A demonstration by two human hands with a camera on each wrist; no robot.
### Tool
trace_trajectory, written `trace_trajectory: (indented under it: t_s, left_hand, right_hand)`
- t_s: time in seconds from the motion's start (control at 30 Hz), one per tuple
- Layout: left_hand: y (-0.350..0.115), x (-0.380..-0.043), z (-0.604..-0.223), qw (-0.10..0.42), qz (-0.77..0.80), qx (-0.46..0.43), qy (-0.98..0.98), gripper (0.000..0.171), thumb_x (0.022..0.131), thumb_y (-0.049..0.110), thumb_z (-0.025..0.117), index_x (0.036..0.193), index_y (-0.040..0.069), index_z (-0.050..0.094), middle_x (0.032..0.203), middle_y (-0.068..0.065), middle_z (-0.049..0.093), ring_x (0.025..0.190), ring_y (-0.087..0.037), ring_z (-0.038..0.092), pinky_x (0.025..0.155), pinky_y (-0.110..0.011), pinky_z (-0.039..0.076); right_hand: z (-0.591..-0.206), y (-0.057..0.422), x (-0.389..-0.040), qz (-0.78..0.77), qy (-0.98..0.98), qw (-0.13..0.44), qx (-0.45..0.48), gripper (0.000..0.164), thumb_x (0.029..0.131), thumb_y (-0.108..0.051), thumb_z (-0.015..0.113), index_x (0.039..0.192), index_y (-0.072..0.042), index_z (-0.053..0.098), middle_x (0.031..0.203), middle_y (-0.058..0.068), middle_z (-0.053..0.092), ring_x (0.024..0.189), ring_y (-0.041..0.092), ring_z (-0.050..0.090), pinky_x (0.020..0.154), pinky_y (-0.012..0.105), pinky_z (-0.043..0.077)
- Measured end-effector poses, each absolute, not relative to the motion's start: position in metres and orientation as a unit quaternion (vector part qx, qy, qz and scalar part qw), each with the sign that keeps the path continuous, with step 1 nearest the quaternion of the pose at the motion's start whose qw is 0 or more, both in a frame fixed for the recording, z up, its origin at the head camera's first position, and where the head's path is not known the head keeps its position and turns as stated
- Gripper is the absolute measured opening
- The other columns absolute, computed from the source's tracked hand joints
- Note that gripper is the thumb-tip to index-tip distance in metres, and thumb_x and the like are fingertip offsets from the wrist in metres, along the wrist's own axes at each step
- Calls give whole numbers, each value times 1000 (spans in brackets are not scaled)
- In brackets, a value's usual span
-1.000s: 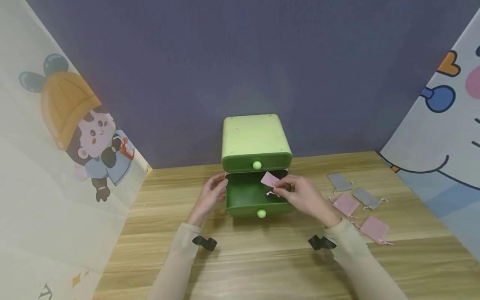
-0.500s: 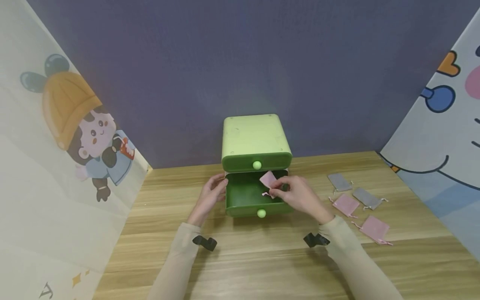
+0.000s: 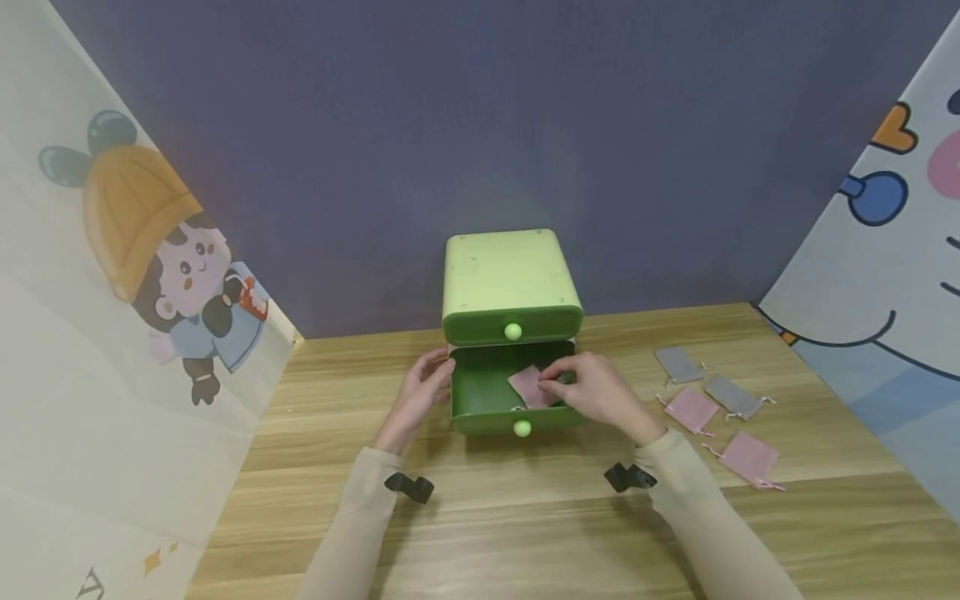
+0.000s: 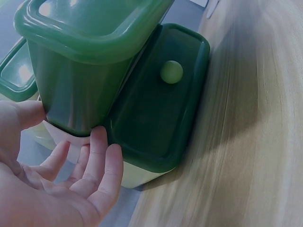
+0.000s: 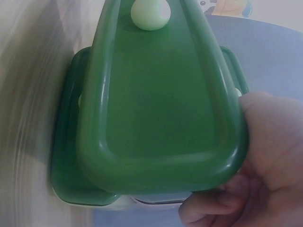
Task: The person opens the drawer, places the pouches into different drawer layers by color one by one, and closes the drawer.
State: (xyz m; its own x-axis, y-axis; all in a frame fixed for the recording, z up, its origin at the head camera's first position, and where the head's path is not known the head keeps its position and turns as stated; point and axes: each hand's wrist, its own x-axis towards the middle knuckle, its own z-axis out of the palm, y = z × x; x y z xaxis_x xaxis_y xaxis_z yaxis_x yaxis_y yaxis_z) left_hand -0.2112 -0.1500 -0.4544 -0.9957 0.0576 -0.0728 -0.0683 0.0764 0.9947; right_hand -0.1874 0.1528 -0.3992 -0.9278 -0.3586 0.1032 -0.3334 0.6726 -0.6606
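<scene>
A small light-green cabinet (image 3: 513, 267) with dark green drawers stands against the back wall. Its pulled-out drawer (image 3: 480, 387) has a pale round knob (image 3: 522, 428). My left hand (image 3: 420, 393) rests at the drawer's left side; in the left wrist view its thumb and fingertips touch near the drawer's side and lower edge, fingers loosely bent. My right hand (image 3: 596, 392), reaching over the drawer's right side, pinches a pink drawstring pouch (image 3: 527, 384) low inside it. In the right wrist view the drawer front (image 5: 161, 94) hides the pouch.
Right of the cabinet lie two grey pouches (image 3: 678, 364) and two pink pouches (image 3: 749, 457) on the wooden table (image 3: 510, 517). A dark wall (image 3: 495, 125) rises behind, with printed panels on both sides. Another drawer (image 4: 151, 104) sits closed below the pulled-out one.
The right hand has shifted slightly left, and the pink pouch has gone from tilted above the drawer to low and flatter inside it. The left hand has stayed put.
</scene>
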Motion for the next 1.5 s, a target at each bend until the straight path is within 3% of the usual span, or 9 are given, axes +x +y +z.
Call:
trace_trajectory:
  t_s: [0.17,0.3,0.57,0.83,1.2,1.5]
  left_hand:
    - [-151,-211,-455,48,681,-4,731,55,110,31,61,158,8,47,154,-21,56,116,-26,66,102,-46,61]
    - [-151,-211,-457,49,683,-5,729,55,110,31,60,158,8,47,155,-21,55,117,-28,66,103,-48,60]
    - [-152,-212,-458,46,682,-3,730,55,109,31,61,158,8,47,155,-21,55,116,-27,67,100,-45,62]
    - [-153,-212,-457,47,680,-1,732,57,109,33,62,158,8,47,155,-21,55,120,-31,66,103,-47,61]
    - [-153,-213,-456,52,681,1,730,58,109,34,62,159,8,46,156,-21,54,120,-30,66,102,-45,62]
    - [-153,-213,-456,55,683,4,729,58,109,33,62,158,7,46,154,-22,55,122,-33,66,103,-45,61]
  right_hand:
    - [-401,153,-186,-377,906,7,-195,20,101,-22,74,111,-7,83,97,7,82,53,10,54,51,25,42]
    - [-404,155,-185,-387,901,-12,-197,19,101,-22,74,111,-7,82,95,7,82,48,9,47,46,24,40]
    - [-409,159,-181,-427,886,-64,-170,18,100,-19,76,109,-6,82,73,12,73,46,7,44,40,24,35]
    - [-413,170,-176,-465,869,-103,-132,20,101,-20,74,115,-7,81,96,17,80,46,8,49,39,25,37]
    - [-418,183,-173,-483,861,-123,-103,26,101,-22,74,119,-5,80,109,17,80,48,5,52,39,23,36]
    - [-427,196,-169,-474,866,-133,-86,28,102,-24,74,121,-5,79,114,19,79,55,4,56,44,22,43]
